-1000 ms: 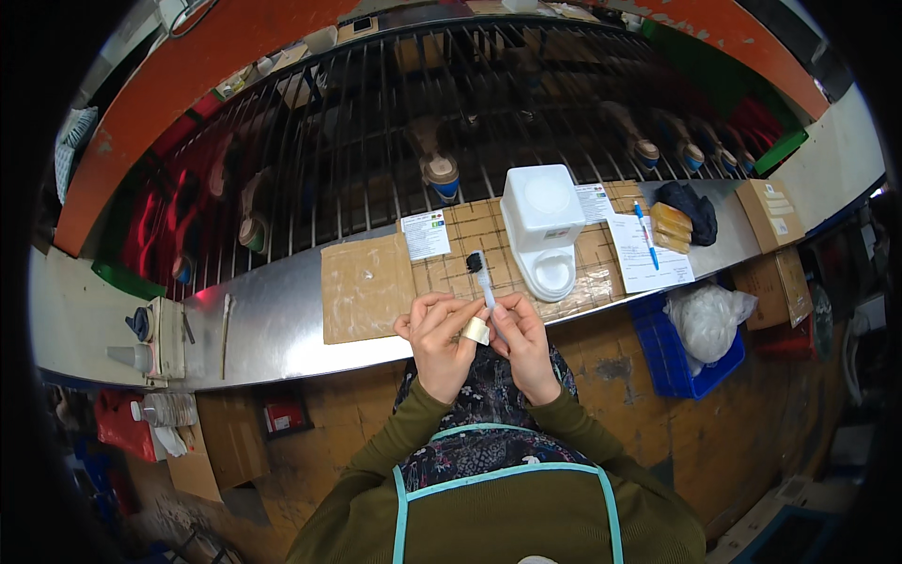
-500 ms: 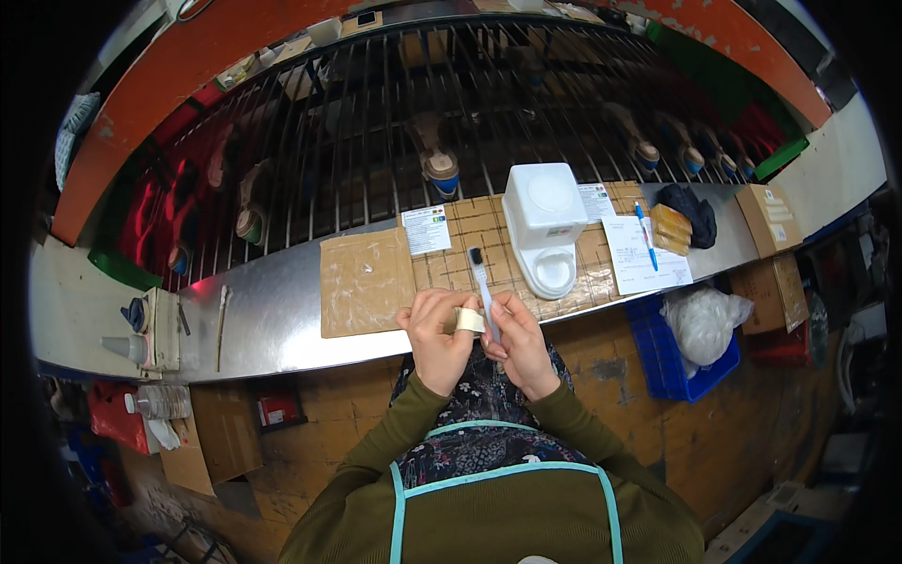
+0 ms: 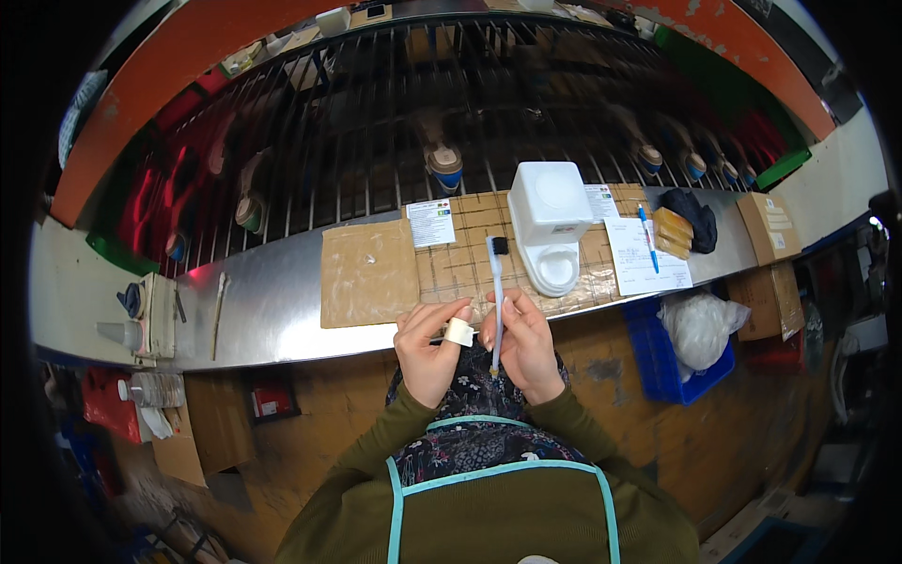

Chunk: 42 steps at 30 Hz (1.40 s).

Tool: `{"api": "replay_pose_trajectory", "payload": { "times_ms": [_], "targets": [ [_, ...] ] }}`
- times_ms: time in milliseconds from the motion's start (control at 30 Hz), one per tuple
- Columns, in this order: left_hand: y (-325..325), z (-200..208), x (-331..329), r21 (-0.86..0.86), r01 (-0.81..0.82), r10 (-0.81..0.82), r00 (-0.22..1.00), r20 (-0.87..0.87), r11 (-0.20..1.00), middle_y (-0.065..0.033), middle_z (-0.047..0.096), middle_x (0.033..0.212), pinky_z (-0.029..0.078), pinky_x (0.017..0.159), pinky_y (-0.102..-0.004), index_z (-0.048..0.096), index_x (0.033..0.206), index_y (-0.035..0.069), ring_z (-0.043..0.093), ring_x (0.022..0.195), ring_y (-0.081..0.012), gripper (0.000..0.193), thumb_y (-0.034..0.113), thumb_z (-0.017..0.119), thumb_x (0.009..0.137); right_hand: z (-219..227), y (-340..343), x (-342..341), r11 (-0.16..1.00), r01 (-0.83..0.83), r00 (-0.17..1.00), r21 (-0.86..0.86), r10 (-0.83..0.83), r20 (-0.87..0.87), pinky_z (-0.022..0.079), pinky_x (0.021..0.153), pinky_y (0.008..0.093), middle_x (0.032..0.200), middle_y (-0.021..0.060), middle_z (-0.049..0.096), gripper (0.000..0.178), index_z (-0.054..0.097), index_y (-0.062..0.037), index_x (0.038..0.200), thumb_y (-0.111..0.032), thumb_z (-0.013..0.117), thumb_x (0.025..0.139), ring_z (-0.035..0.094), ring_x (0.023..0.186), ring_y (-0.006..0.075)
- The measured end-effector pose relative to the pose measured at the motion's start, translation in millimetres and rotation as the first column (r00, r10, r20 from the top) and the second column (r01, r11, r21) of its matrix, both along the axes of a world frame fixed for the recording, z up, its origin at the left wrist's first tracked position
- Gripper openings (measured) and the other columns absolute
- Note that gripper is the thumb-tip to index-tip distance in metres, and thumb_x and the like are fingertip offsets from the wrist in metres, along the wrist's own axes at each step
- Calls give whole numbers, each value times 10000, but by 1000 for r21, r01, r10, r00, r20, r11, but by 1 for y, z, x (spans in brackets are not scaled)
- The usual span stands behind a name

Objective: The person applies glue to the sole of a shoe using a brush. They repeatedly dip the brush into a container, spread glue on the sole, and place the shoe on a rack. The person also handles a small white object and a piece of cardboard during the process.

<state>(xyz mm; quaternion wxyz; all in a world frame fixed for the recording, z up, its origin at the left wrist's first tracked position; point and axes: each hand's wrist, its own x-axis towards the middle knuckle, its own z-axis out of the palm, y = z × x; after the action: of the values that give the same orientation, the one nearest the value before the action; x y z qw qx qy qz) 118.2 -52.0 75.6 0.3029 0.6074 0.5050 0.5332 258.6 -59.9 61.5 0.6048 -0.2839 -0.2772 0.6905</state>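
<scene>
A slim brush (image 3: 497,291), shaped like a toothbrush with a pale handle and dark bristles, stands nearly upright in my right hand (image 3: 528,343), pinched between thumb and fingers. Cream tape (image 3: 458,332) is wrapped round the thumb of my left hand (image 3: 429,348). That hand's fingers are bent, with a gap between thumb and forefinger and nothing visible held there. Both hands are at the bench's near edge, side by side and slightly apart. Beyond the brush stands a white plastic dispenser (image 3: 550,211) with a round cup (image 3: 556,270) at its front.
A brown board (image 3: 366,273) lies left of the dispenser on the metal bench (image 3: 272,310). Right are a paper sheet (image 3: 639,254), blue pen (image 3: 649,240), yellowish block (image 3: 673,230) and dark cloth (image 3: 695,216). Shoes (image 3: 443,164) rest on the rod conveyor behind. A blue crate (image 3: 662,362) sits below.
My hands have moved apart a little. The brush has turned more upright and clear of the left hand, with its lower handle end now showing below my right fingers.
</scene>
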Motion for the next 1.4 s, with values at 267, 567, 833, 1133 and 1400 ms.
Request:
{"api": "replay_pose_trajectory", "payload": {
  "times_ms": [267, 567, 833, 1133, 1400],
  "targets": [
    [-2, 14, 7, 305, -19, 137, 918, -373, 952, -11, 686, 803, 315, 766, -325, 736, 900, 90, 598, 740, -168, 145, 96, 729, 755, 0, -8, -6, 985, 100, 939, 143, -141, 315, 417, 593, 181, 780, 21, 588, 245, 545, 1, 1130, -210, 466, 1032, 494, 643, 53],
    [7, 17, 7, 341, 19, 152, 870, -469, 940, -12, 622, 723, 293, 755, -360, 661, 776, 85, 578, 719, -196, 80, 105, 716, 722, 1, -13, -10, 974, 119, 857, 192, -198, 476, 428, 597, 176, 883, 14, 636, 265, 574, 13, 1150, -202, 477, 1028, 497, 671, 34],
    [36, -34, -10, 139, -82, 137, 881, -452, 987, -59, 620, 925, 289, 853, -415, 626, 891, 96, 544, 939, -244, 173, 179, 664, 743, -3, -8, 18, 969, 231, 932, 85, -246, 265, 416, 578, 185, 765, 38, 604, 198, 548, -9, 1125, -166, 492, 1018, 500, 612, 63],
    [45, -73, -58, -87, -517, 295, 610, -736, 851, -301, -98, 1548, -9, 1039, -761, 141, 1550, 228, -25, 1449, -475, 1104, 557, 745, 686, -10, -13, 117, 834, 269, -309, 481, -398, 864, 343, 724, 341, 790, 31, 622, 51, 679, -97, 907, -131, 643, 896, 564, 679, 167],
    [43, -84, -178, 8, -721, 487, 459, -743, 693, -258, -22, 1576, 10, 1024, -776, 76, 1555, 237, 39, 1454, -461, 1184, 639, 737, 658, -17, 2, 129, 838, 14, -586, 545, -435, 684, 308, 751, 380, 810, 18, 596, 106, 693, -143, 904, -99, 674, 809, 544, 761, 206]
  ]
}}
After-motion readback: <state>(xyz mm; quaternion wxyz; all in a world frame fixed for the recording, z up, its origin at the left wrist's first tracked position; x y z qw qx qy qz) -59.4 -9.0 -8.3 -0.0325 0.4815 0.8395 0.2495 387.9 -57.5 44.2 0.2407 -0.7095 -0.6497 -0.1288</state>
